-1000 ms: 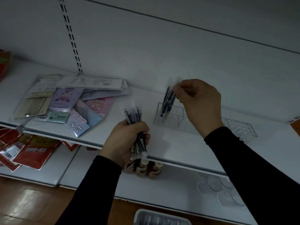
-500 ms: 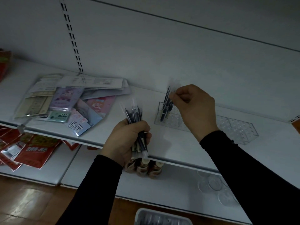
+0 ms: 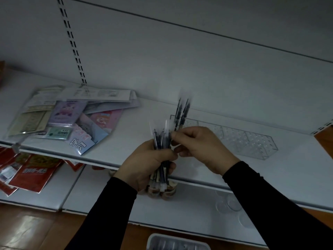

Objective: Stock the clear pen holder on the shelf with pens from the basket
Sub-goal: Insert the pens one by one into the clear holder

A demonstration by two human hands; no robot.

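Several pens — a bundle [image 3: 161, 141], count unclear in the blur, perhaps eight or more — stand upright in the left hand [image 3: 147, 163], fist wrapped round their middles. The right hand [image 3: 200, 148] touches the bundle's top, fingertips pinched at one or two pens there; whether it has one free I cannot tell. Pens look light, stiff and smooth, so likely to slip through a loose fist; best taken near the upper end, one or two at a time. Behind the hands, about three pens [image 3: 182, 112] already stand in the left end of the holder [image 3: 252, 141] on the shelf [image 3: 126, 141]. One holder, most holes unfilled. One basket [image 3: 177, 242] at the bottom edge. Packets [image 3: 59, 114] lie left, well apart.
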